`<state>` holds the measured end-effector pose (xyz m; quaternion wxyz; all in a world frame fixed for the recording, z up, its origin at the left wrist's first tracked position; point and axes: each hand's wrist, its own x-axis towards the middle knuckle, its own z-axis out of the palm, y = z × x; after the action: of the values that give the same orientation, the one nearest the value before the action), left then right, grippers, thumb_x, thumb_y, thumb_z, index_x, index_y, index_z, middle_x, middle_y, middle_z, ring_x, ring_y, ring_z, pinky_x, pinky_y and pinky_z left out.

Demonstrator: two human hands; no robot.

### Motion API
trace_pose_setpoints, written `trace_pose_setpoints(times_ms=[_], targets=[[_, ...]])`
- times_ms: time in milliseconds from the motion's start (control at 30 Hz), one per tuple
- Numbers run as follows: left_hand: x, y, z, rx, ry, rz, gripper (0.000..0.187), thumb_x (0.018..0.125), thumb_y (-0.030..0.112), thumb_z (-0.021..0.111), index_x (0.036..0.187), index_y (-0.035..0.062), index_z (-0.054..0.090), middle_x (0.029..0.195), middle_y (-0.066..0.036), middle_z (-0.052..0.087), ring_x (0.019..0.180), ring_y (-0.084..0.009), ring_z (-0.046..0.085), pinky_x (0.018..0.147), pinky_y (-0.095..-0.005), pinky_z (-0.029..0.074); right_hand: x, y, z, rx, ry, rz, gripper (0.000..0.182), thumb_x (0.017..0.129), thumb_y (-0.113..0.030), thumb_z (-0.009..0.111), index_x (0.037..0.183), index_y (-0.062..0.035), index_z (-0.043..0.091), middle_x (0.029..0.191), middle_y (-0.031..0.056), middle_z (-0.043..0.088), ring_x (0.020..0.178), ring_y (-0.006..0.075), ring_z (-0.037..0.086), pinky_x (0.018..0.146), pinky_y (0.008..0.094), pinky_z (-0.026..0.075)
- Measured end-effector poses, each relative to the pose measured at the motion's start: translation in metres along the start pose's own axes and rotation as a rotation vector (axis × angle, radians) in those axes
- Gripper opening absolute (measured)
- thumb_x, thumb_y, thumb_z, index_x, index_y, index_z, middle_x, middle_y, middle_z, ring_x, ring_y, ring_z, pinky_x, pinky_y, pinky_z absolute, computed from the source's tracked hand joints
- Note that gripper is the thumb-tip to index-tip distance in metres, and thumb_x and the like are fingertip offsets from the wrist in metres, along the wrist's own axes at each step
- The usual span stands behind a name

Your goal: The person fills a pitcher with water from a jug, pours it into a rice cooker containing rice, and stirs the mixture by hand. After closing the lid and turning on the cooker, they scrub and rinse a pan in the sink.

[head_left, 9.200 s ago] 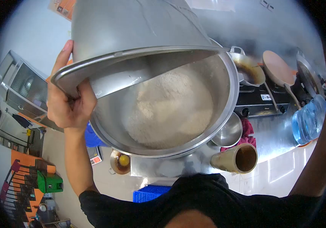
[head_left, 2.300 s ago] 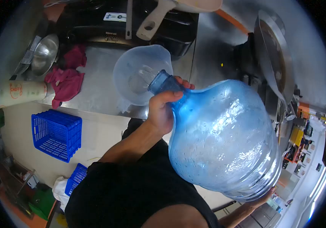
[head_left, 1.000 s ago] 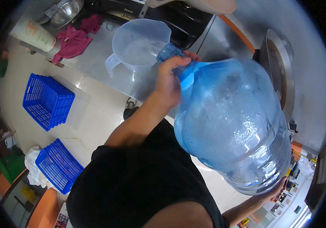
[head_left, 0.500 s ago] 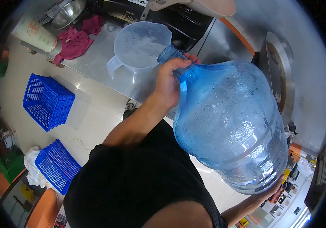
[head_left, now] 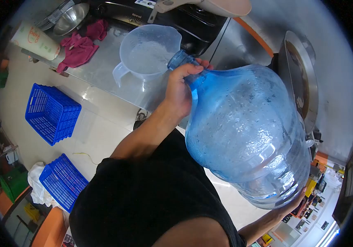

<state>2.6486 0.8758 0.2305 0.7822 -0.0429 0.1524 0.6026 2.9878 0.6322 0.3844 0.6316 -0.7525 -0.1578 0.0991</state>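
Between the maroon cloth (head_left: pixel 79 49) and the measuring jug (head_left: pixel 148 53), a strip of counter (head_left: pixel 102 78) gave a way in from the near edge toward the stove (head_left: pixel 188 26). The jug's handle (head_left: pixel 119 74) jutted into that approach, and the stove closed off the far side. On the jug's right, the tilted bottle (head_left: pixel 246 136) blocked access, its mouth at the rim; whether they touched could not be told. The left hand (head_left: pixel 180 88) filled the space beside the neck, while the wok (head_left: pixel 302 78) stood as an obstacle beyond the bottle.
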Motion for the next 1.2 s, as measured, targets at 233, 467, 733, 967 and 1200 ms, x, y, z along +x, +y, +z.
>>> trace_pose_setpoints(times_ms=[233,467,733,967,1200], targets=[[0.0,0.002,-0.003,0.008,0.005,-0.006,0.02,0.07,0.011,0.062,0.089,0.0067,0.06,0.096,-0.008,0.062,0.1,-0.0255,0.056,0.094,-0.0432,0.044,-0.001,-0.003,0.004,-0.022,-0.128,-0.063,0.072,0.087,-0.052,0.052,0.136,-0.0016,0.035,0.137,0.0173,0.038,0.125,0.0307,0.038,0.106,0.043,0.025],[0.001,0.004,-0.002,-0.038,0.0,-0.023,0.022,0.07,0.009,0.062,0.091,0.0052,0.058,0.095,-0.01,0.061,0.098,-0.0244,0.057,0.091,-0.0413,0.046,-0.005,-0.005,0.016,-0.073,-0.09,-0.077,0.074,0.086,-0.052,0.052,0.135,0.0015,0.035,0.135,0.0189,0.039,0.124,0.0303,0.039,0.103,0.0433,0.028],[0.002,0.006,-0.002,-0.024,0.032,-0.023,0.021,0.07,0.006,0.062,0.09,0.0056,0.057,0.095,-0.009,0.061,0.097,-0.0249,0.056,0.091,-0.0408,0.046,-0.001,-0.001,0.017,-0.072,-0.149,0.013,0.069,0.089,-0.051,0.049,0.135,-0.0009,0.039,0.137,0.0152,0.04,0.126,0.0294,0.037,0.103,0.0446,0.03],[0.0,0.01,0.005,-0.038,0.032,-0.012,0.021,0.069,0.005,0.062,0.09,0.0059,0.057,0.096,-0.009,0.061,0.098,-0.0245,0.056,0.091,-0.0405,0.045,-0.005,0.006,0.031,-0.125,-0.085,-0.011,0.08,0.083,-0.055,0.056,0.134,0.004,0.038,0.135,0.0181,0.043,0.123,0.03,0.042,0.104,0.0417,0.03],[0.003,0.009,0.006,0.015,0.048,-0.023,0.021,0.069,0.005,0.062,0.09,0.0065,0.058,0.097,-0.009,0.061,0.097,-0.0238,0.056,0.09,-0.0394,0.045,0.008,0.018,0.023,-0.031,-0.188,0.078,0.075,0.086,-0.053,0.05,0.136,0.0004,0.035,0.136,0.0169,0.039,0.124,0.0304,0.04,0.101,0.0452,0.032]])
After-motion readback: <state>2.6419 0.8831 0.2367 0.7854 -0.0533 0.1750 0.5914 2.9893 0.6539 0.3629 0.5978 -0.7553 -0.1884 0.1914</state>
